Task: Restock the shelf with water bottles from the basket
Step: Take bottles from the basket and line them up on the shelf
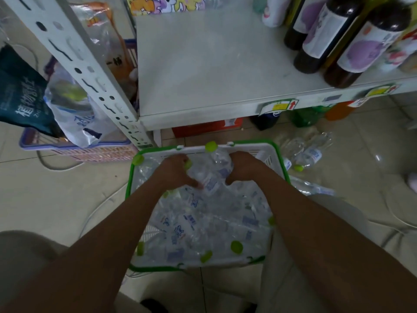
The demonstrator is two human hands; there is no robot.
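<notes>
**Both hands down in the basket, closing on one raised bottle**

Reaching with both bare arms into the green-rimmed basket [279, 161], set on the floor just in front of the shelf [203, 64].

Gripping the raised bottle [214, 175] with the right hand [242, 167]: fingers curled over its right flank, thumb tucked down beside the blue label. Holding it tilted, neck pointing away, its top up by the far rim of the basket.

Meeting the same bottle from the other side with the left hand [174, 169]: thumb stretched out and pressed against the label, the other fingers bent in tight, with a green cap [188, 164] showing at the knuckles. Cannot tell whether that cap belongs to a second bottle clasped in the left fingers or merely lies under them.

Packed below the hands with a loose heap of water bottles [203, 222], clear, blue-labelled and green-capped, lying at all angles right up to the near rim.

Stocked at the right end of the shelf with dark bottles [316, 41] bearing purple labels. Strewn just right of the basket, on the floor tiles, with a few more clear bottles [309, 152]. Flanked on the left, past the white shelf upright [90, 71], by a pink basket [79, 151] stuffed with bags [74, 114].
</notes>
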